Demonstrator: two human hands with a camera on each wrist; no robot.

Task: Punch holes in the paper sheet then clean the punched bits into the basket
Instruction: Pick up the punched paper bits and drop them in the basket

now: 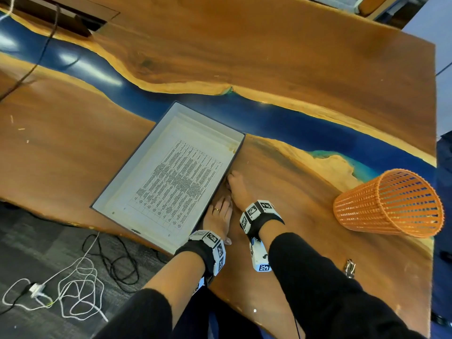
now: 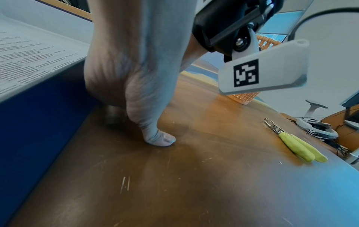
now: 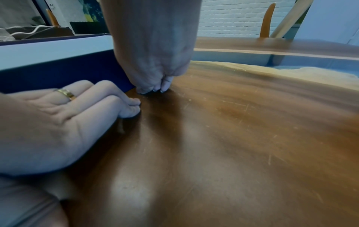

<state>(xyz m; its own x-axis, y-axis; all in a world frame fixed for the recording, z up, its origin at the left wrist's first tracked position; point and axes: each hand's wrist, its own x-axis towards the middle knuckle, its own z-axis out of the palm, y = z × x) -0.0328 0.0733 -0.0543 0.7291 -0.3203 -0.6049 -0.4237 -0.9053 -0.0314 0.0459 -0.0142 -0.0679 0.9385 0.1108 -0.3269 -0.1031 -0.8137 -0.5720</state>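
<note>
A printed paper sheet [image 1: 181, 177] lies inside a shallow box [image 1: 122, 189] with blue outer walls [image 3: 58, 73]. Both hands are on the wooden table [image 1: 293, 216] against the box's right wall. My left hand [image 1: 221, 206], which wears a ring, has gently curved fingers [image 3: 132, 107] with their tips on the wood, and its thumb [image 2: 161, 140] also touches down. My right hand [image 1: 232, 182] points straight down just beyond it, its fingertips [image 3: 155, 88] bunched on the table. I can make out no punched bits. The orange basket [image 1: 389, 204] is at the right. The punch [image 2: 295, 141], with yellow-green handles, lies near the table's edge.
A blue resin strip [image 1: 269, 118] winds across the table behind the box. The table's near edge runs under the box's lower corner, with tangled cables [image 1: 78, 277] on the floor below. A cable well [image 1: 61, 18] is open at the far left.
</note>
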